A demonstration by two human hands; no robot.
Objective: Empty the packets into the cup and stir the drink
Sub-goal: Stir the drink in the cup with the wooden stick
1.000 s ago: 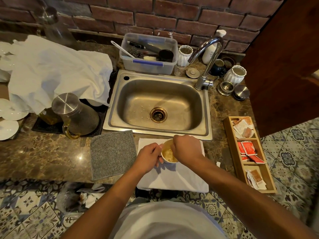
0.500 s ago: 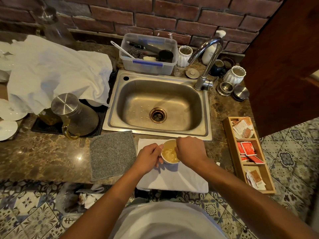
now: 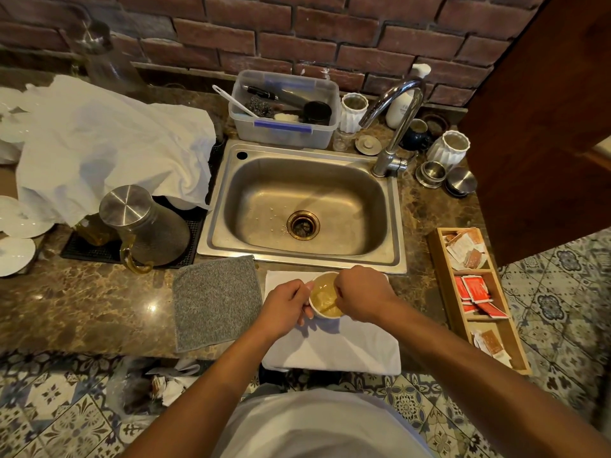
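A small white cup (image 3: 325,297) with a yellowish drink stands on a folded white cloth (image 3: 334,348) at the counter's front edge. My left hand (image 3: 286,307) grips the cup from its left side. My right hand (image 3: 360,295) is curled over the cup's right rim and holds a thin stirrer (image 3: 325,307) that dips into the drink; most of the stirrer is hidden by my fingers. Packets lie in a wooden tray (image 3: 443,292) to the right, red ones (image 3: 476,292) in the middle compartment.
A steel sink (image 3: 301,206) with a tap (image 3: 393,127) lies just behind the cup. A grey mat (image 3: 216,299) is left of the cloth, with a metal jug (image 3: 145,223) further left. A plastic tub (image 3: 284,110) and jars stand at the back. Torn wrappers (image 3: 168,383) lie below the counter.
My right hand has shifted slightly over the cup while the stirrer moves in the drink. My left hand keeps its grip on the cup, which stays in place.
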